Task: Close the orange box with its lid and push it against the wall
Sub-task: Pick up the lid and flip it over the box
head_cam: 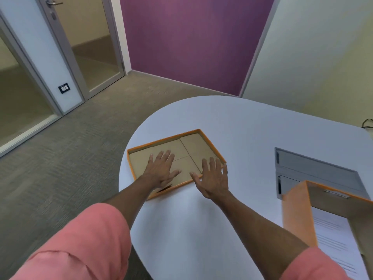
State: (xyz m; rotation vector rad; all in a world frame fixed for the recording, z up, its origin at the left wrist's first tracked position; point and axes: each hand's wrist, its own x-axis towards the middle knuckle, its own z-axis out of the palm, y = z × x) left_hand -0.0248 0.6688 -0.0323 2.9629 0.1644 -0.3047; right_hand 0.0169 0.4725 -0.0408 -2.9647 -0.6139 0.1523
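The orange lid [193, 146] lies upside down near the table's left rounded edge, its brown cardboard inside facing up. My left hand [161, 168] rests flat inside it, fingers spread. My right hand [214, 176] hovers or rests over the lid's near right rim, fingers spread, holding nothing. The open orange box [298, 217] stands at the lower right of the table, with printed white paper [339, 243] inside it. Pink sleeves cover both upper arms.
The white rounded table [232, 126] carries a grey cable hatch [314, 170] between the lid and the box. A cream wall [323, 57] runs along the table's far right side; a black cable [367, 124] shows there. Carpet and glass doors lie to the left.
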